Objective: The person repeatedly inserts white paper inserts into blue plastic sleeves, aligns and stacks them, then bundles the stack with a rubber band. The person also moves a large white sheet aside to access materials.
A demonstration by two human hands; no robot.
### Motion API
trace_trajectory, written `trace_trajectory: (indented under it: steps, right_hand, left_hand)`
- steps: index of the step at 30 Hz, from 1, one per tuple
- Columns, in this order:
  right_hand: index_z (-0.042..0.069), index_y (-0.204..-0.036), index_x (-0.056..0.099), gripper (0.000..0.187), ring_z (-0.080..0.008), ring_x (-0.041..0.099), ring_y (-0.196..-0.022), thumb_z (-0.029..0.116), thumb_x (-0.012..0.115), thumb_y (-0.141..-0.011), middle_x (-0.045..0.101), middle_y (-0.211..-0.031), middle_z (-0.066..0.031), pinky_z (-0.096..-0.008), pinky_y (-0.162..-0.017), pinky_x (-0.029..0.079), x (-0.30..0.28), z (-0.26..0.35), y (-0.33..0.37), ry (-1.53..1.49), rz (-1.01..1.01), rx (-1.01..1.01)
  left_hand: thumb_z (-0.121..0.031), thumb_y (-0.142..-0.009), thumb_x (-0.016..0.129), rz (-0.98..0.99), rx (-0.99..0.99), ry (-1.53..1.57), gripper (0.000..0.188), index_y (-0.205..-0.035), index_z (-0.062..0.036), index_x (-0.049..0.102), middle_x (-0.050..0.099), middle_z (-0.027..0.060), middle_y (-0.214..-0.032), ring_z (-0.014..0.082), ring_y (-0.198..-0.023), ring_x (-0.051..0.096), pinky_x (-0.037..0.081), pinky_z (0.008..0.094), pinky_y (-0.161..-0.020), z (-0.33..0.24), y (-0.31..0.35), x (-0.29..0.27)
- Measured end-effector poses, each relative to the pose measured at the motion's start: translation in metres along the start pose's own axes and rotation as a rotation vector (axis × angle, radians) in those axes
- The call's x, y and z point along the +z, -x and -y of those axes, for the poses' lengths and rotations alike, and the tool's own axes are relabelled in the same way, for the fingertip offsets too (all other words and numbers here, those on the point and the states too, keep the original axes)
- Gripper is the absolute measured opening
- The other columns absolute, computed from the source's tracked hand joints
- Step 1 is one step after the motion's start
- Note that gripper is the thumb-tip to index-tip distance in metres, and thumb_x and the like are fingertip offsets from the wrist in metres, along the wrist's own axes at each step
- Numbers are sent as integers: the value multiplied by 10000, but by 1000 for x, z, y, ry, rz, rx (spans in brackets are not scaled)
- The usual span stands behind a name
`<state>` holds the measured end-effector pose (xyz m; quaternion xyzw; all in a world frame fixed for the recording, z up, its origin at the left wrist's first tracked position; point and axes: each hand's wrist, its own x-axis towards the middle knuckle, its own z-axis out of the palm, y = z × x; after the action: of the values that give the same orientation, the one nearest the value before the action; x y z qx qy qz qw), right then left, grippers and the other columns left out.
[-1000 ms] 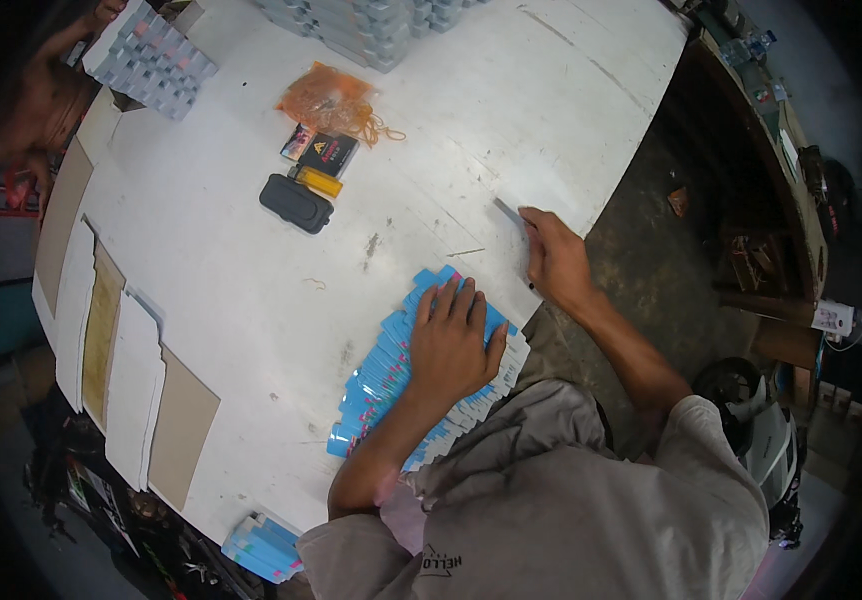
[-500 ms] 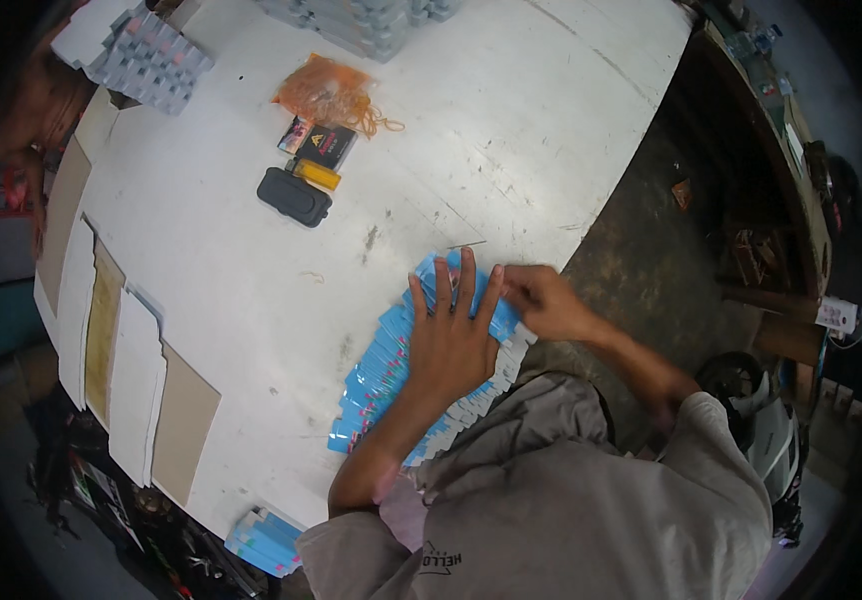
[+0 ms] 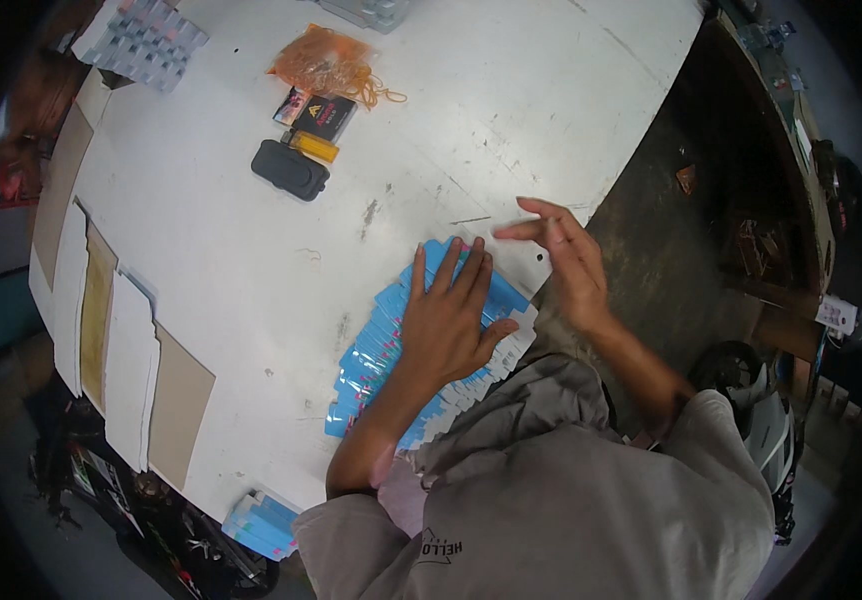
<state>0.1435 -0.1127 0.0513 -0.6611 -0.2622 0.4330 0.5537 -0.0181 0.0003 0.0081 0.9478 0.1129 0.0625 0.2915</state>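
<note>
A fanned row of overlapping flat blue printed card pieces (image 3: 364, 365), with pale grey tabbed edges, lies along the near side of the white table (image 3: 431, 140). Across their upper part rests my left hand (image 3: 446, 330), palm down, fingers stretched and thumb apart. It covers some of the pieces under it. My right hand (image 3: 579, 270) is lifted off the pieces to their right, over the table's edge. Its fingers are extended, and I see nothing between them.
Farther off lie a dark case (image 3: 291, 170), a yellow lighter (image 3: 314, 147), a black box (image 3: 326, 117) and an orange bag of rubber bands (image 3: 323, 62). Grey stacked card pieces (image 3: 146, 45) stand far left, cardboard sheets (image 3: 131, 370) left, another blue bundle (image 3: 259, 524) near left.
My right hand has come away from the top end of the blue pieces, opening and rising to the right. My left hand stays on them, its thumb now spread outward. The view has shifted slightly.
</note>
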Motion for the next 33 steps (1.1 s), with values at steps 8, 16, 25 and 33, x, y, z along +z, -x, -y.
trace_trajectory:
  steps: [8,16,25,33]
  right_hand:
    - [-74,-1613,237,1090,-408,231,-1587,773,462,-965,330,-1661,-281,-566,-1288,89,51,-85,-25,23,128,-434]
    - [108,-1630,370,1247,-605,102,-1551,935,603,-726,150,-1695,-337,-856,-1114,67,92,-51,-16,1259,401,-460]
    - [74,-1598,421,1083,-592,185,-1540,802,635,-826,219,-1661,-361,-818,-1140,97,76,-60,-22,1115,451,-514]
    - [49,-1604,392,951,-576,199,-1543,679,597,-921,233,-1656,-356,-808,-1152,119,79,-63,-16,1105,426,-544]
  left_hand:
    - [-341,-1006,530,-519,-148,710,494,-1242,73,660,634,229,-1301,369,-1381,498,261,560,-1249,30,20,19]
    - [-254,-1089,431,-1049,-341,1518,414,-1257,89,589,576,200,-1309,297,-1333,522,335,443,-1208,50,14,16]
    - [-259,-1025,432,-809,-304,1715,470,-1251,126,582,605,227,-1306,296,-1308,540,360,422,-1171,58,17,-5]
    - [-279,-997,506,-732,-263,1576,452,-1249,83,606,652,195,-1243,243,-1222,577,379,416,-1139,52,18,-17]
